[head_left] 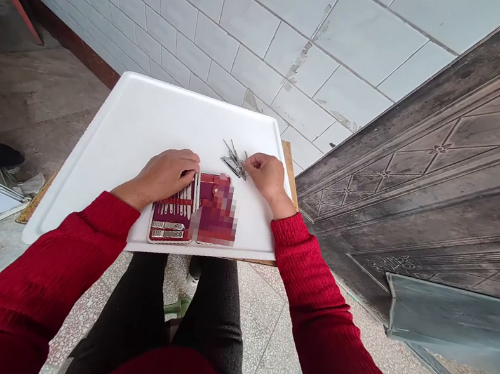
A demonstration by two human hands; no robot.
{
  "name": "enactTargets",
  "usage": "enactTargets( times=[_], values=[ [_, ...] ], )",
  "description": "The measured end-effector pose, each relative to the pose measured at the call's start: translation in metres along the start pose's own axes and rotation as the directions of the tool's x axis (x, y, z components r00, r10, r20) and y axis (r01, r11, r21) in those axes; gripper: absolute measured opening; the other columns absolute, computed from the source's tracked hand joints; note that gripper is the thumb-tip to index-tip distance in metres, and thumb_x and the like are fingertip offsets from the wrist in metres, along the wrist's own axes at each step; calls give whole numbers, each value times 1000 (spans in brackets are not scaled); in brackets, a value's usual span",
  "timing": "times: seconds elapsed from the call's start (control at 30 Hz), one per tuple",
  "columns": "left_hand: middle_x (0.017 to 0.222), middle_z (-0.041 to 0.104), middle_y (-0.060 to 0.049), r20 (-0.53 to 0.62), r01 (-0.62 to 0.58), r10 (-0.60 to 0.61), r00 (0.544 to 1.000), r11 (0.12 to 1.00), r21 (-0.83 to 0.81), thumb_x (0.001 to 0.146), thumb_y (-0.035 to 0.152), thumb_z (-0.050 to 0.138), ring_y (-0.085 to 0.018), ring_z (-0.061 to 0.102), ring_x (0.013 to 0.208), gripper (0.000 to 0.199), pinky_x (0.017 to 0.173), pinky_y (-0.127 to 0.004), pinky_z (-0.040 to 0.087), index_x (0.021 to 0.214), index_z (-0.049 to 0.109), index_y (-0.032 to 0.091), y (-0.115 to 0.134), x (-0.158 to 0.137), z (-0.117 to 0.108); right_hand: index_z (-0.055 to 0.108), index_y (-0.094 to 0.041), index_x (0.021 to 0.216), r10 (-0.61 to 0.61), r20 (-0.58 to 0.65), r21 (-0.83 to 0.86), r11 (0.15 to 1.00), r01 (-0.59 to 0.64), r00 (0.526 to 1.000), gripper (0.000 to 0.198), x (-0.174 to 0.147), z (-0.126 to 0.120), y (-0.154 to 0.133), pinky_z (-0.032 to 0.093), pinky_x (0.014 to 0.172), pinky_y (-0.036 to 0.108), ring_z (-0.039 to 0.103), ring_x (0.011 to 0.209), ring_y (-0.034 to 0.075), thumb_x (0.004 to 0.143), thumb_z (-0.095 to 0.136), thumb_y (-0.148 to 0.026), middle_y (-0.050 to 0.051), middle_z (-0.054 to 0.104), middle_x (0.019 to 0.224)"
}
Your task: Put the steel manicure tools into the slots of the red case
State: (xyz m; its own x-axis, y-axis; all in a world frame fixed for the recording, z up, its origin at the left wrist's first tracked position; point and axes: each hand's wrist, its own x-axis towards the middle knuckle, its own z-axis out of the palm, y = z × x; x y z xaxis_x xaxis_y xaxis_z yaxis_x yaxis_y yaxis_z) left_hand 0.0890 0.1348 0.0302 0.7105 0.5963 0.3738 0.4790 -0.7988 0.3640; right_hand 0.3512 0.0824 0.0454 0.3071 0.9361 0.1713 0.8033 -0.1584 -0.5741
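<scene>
Several metal tools (235, 162), long axes slanting up-left, right hand (267, 176) pinching one.

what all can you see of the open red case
The case lies open at the near edge of the table, its lining purplish red and seemingly leather, its rim pale. The left half holds slim silvery tools behind a red strap and two clippers; the right half is partly pixelated. The left hand seemingly touches its far edge.

Tiled wall (246, 15), embossed door (424, 185) — this looks like a home.
</scene>
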Motion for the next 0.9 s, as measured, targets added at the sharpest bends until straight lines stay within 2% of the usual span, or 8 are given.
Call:
enactTargets(
  times=[0.27, 0.4, 0.6, 0.73, 0.9],
  values=[
    [109, 76, -5, -19, -61, 61, 998, 998, 23, 92, 21, 45, -23, 68, 98, 30, 81, -37, 56, 81, 72, 23, -3, 0, 3, 72, -20, 74, -22, 28, -119, 993, 26, 999, 13, 27, 1, -24, 39, 61, 29, 61, 70, 18, 83, 63, -18, 3, 73, 78],
    [110, 76, -7, -29, -72, 73, 997, 997, 25, 93, 20, 44, -24, 69, 99, 30, 82, -38, 56, 81, 71, 22, -4, -1, 4, 70, -20, 72, 1, 60, -204, 979, 11, 998, 12, 51, 12, -35, 43, 63, 31, 60, 70, 19, 84, 69, -23, 6, 73, 78],
    [108, 75, -8, -10, -82, 82, 997, 997, -5, 93, 18, 43, -24, 69, 100, 30, 88, -40, 55, 81, 71, 21, -2, -2, 3, 63, -21, 64, 90, 167, -304, 952, -35, 982, 24, 72, 26, -46, 47, 68, 35, 61, 70, 22, 77, 81, -30, 8, 69, 74],
    [107, 76, -7, -20, -87, 87, 996, 996, -6, 92, 17, 45, -24, 69, 99, 29, 87, -39, 55, 80, 70, 21, -2, -2, 3, 61, -22, 65, 90, 143, -210, 976, -58, 986, 21, 72, 26, -44, 46, 68, 34, 60, 70, 21, 80, 76, -25, 7, 68, 74],
    [107, 76, -6, -40, -97, 97, 994, 995, -1, 92, 16, 46, -24, 69, 99, 28, 86, -38, 55, 80, 71, 21, -4, -2, 5, 56, -21, 69, -58, -57, 31, 998, 60, 997, 20, 67, 24, -34, 44, 68, 30, 58, 69, 16, 87, 62, -20, 1, 65, 71]
  ],
)
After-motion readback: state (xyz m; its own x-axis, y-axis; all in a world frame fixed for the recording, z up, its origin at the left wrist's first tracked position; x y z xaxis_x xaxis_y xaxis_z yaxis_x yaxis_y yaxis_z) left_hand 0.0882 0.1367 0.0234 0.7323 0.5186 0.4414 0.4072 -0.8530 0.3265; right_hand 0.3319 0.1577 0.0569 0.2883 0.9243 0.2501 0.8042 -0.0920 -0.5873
